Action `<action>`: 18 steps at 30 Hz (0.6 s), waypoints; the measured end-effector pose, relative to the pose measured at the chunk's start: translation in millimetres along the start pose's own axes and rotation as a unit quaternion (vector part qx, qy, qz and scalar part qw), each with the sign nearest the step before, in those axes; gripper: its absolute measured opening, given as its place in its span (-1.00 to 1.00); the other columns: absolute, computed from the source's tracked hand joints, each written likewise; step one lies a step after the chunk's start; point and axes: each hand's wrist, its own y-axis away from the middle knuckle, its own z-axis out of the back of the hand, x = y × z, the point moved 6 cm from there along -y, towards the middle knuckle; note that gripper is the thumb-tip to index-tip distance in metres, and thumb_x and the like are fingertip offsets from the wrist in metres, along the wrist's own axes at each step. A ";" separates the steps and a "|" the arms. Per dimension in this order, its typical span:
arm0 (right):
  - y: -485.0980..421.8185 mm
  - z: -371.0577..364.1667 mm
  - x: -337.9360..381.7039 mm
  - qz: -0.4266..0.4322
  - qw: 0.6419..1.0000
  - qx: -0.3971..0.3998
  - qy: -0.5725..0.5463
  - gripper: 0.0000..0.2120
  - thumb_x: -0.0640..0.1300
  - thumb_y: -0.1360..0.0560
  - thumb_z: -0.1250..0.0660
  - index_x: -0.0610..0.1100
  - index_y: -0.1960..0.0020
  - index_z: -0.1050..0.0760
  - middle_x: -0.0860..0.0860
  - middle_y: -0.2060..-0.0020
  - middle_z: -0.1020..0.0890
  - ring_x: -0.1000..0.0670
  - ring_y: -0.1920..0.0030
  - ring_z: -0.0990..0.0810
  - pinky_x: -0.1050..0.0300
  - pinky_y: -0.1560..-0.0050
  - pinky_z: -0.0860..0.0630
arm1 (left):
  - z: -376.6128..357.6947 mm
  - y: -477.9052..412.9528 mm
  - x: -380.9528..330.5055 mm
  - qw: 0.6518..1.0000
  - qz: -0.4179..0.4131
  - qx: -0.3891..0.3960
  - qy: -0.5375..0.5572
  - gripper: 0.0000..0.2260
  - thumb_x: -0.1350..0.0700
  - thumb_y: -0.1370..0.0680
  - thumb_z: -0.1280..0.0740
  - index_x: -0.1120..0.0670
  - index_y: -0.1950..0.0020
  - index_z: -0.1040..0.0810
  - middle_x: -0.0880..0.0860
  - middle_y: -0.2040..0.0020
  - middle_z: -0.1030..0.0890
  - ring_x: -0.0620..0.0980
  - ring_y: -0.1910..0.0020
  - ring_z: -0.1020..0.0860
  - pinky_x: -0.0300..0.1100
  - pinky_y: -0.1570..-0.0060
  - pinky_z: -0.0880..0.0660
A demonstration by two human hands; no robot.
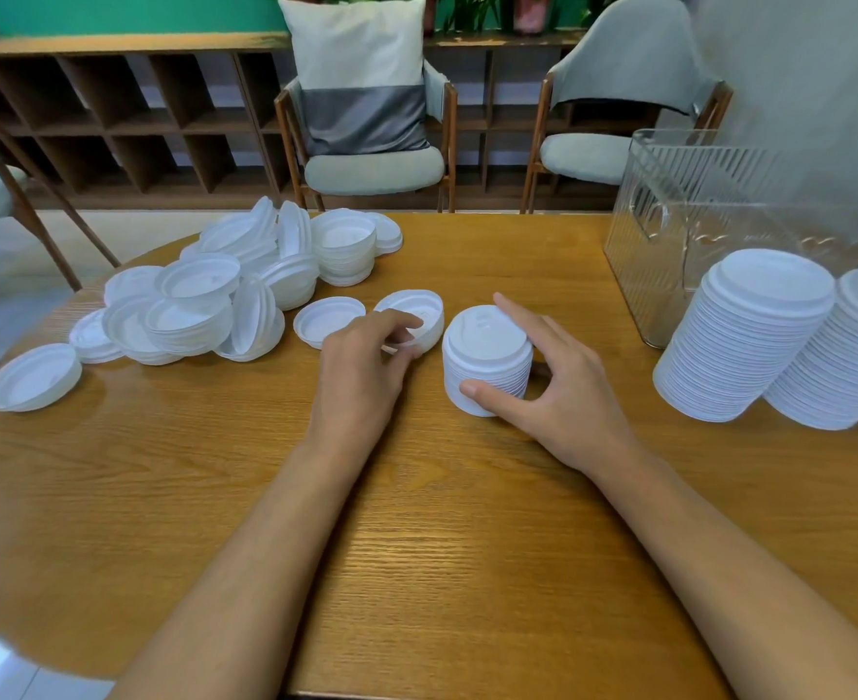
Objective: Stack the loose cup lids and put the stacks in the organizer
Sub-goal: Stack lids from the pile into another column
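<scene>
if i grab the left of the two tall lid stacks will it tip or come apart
Tall stack is high for its base and appears to lean, so a push could topple it. Looks like thin plastic, likely light. Only nested, it may separate if lifted by the top.

Nothing legible anywhere; embossed marks atop the short white plastic lid stack point(487, 346) are too small to read.

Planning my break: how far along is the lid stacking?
Done: two tall stacks stand outside the organizer, not in it. In hand: the left hand holds a lid, the right hand grips a short stack. Left: the loose pile, then loading every stack into the organizer.
</scene>
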 end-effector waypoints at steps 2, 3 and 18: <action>-0.3 -1.5 1.5 -0.001 1.000 0.004 0.001 -0.16 0.21 -0.43 -0.56 0.15 -0.61 -0.29 0.27 -0.32 -0.46 0.42 -0.32 -0.35 0.42 -0.28 -0.34 | 3.5 0.9 -5.4 0.999 0.017 -0.015 0.036 -0.77 0.25 -0.48 -0.57 0.06 -0.11 -0.72 -0.12 0.14 -0.66 -0.28 0.13 -0.56 -0.50 -0.01 -0.39; -0.7 -2.8 2.3 -0.001 1.000 0.006 0.001 -0.17 0.22 -0.43 -0.55 0.15 -0.61 -0.29 0.28 -0.33 -0.45 0.44 -0.31 -0.34 0.47 -0.27 -0.31 | 6.2 1.6 -8.8 0.998 0.023 -0.027 0.053 -0.77 0.23 -0.49 -0.57 0.05 -0.11 -0.72 -0.12 0.13 -0.66 -0.26 0.10 -0.58 -0.48 -0.02 -0.40; -2.2 -3.4 5.8 0.000 1.000 -0.004 -0.013 -0.13 0.19 -0.47 -0.55 0.25 -0.63 -0.15 0.34 -0.44 -0.36 0.44 -0.41 -0.29 0.60 -0.29 -0.20 | 19.1 2.5 -7.6 0.933 0.167 -0.090 0.306 -0.75 0.15 -0.66 -0.40 0.06 -0.33 -0.65 0.03 -0.05 -0.71 -0.04 -0.03 -0.72 0.04 -0.10 -0.68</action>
